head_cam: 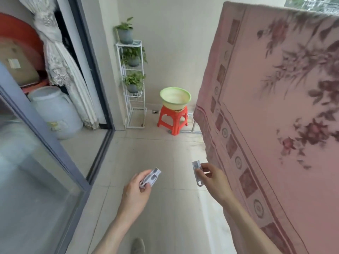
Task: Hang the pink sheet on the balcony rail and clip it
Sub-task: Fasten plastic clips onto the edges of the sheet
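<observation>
Over the tiled floor (146, 153), each grip holds a clip: left hand (136, 189) one clip (151, 177), right hand (213, 181) another clip (197, 173). The pink sheet (275, 107) hangs alongside; beyond, a red stool (173, 119) carries a green basin (175, 98) beside a plant rack (131, 85).

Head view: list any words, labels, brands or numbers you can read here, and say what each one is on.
No text can be read in this frame.
Cardboard box behind the glass: a pale label, too blurred to read.
White plastic barrel: a yellowish sticker, too blurred to read.
Clips in the left hand and right hand: no legible marking.
Pink sheet: floral print only.
</observation>
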